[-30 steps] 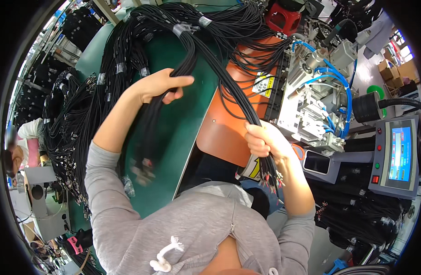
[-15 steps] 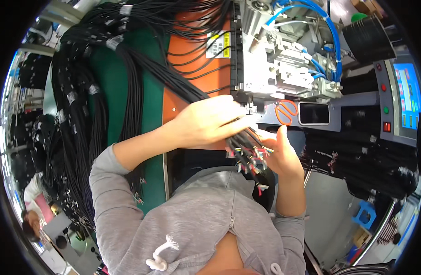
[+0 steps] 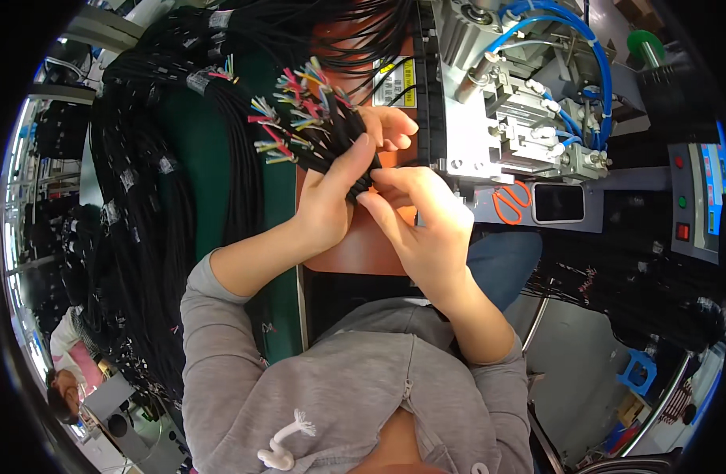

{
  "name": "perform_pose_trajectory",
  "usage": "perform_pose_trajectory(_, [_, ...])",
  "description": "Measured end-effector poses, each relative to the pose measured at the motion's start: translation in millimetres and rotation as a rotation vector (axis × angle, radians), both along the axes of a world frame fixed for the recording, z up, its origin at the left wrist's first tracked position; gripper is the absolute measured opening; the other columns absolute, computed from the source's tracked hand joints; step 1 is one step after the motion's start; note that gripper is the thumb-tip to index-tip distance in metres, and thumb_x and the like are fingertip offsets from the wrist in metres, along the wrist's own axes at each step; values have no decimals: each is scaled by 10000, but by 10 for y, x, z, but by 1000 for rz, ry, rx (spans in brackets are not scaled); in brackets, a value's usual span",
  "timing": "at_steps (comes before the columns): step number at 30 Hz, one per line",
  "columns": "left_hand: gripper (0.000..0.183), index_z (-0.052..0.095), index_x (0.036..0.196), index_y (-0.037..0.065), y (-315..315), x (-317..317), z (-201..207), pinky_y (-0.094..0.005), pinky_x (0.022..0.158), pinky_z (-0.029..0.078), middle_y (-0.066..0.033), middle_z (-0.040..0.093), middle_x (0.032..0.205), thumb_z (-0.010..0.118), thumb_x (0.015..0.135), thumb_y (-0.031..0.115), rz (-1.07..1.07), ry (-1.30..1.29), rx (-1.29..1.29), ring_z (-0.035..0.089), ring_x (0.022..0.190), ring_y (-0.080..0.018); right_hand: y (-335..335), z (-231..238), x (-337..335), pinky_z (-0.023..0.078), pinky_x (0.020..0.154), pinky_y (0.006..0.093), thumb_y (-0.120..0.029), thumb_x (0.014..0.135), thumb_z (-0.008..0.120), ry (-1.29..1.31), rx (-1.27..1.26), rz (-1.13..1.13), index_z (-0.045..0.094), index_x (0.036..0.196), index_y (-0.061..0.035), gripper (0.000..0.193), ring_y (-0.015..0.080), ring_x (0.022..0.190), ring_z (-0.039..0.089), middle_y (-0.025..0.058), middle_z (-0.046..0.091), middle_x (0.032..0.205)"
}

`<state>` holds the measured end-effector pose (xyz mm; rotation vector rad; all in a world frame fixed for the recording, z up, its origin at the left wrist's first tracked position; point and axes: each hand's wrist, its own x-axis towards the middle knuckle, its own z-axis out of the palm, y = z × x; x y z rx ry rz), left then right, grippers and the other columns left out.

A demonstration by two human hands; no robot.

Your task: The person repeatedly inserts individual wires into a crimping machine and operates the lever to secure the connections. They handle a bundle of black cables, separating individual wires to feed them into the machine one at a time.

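Observation:
A bundle of black cables with stripped ends in red, yellow, blue and white points up and to the left. My left hand is wrapped round it, thumb across the front and fingers behind. On the bundle's right side, my right hand pinches some of the cables between thumb and fingertips. The bundle's lower part is partly hidden by both hands. Beneath them lies an orange-brown mat.
Thick bundles of black cables hang over a green surface at left. A metal machine with blue air tubes stands at right. Near it are orange-handled scissors, a phone and a control panel. Another person sits far left.
The bundle has turned round: its coloured ends pointed down toward me and now point up and left. My right hand has moved from beside those ends to a pinch on the bundle's side.

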<state>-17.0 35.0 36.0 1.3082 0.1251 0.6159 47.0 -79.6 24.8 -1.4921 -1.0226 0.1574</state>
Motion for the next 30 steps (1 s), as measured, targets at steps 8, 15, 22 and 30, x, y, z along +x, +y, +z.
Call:
perform_pose_trajectory(8, [293,469,946,24,66,-21,-19,-350,897,400,-157,514,1178,496,934,316,-126,-104,135,472,1014,-190,61,101,22,491,635,310,-2,793,688,219,19,69,616,953,-12,175,217,699,615,96,605,813])
perform_pose_trajectory(15, [157,442,973,48,86,-186,110,-299,851,412,-158,516,1143,538,920,160,113,-71,632,500,1026,-200,-2,43,144,493,603,307,9,690,724,-177,89,-22,617,866,-26,209,222,671,621,91,626,776])
perform_pose_trajectory(22, [236,631,806,60,-62,-85,-200,-268,425,317,1,486,620,698,795,286,-29,-381,1203,457,476,-120,-475,-276,185,493,565,304,-2,628,773,-276,129,69,626,793,-32,222,219,630,603,65,605,709])
perform_pose_trajectory(30, [270,681,907,43,-211,100,-322,-236,425,365,-9,519,699,702,781,282,62,-368,1254,484,490,-107,-1017,-423,189,497,654,294,80,667,701,18,97,-98,648,847,-17,211,202,720,615,84,633,782])
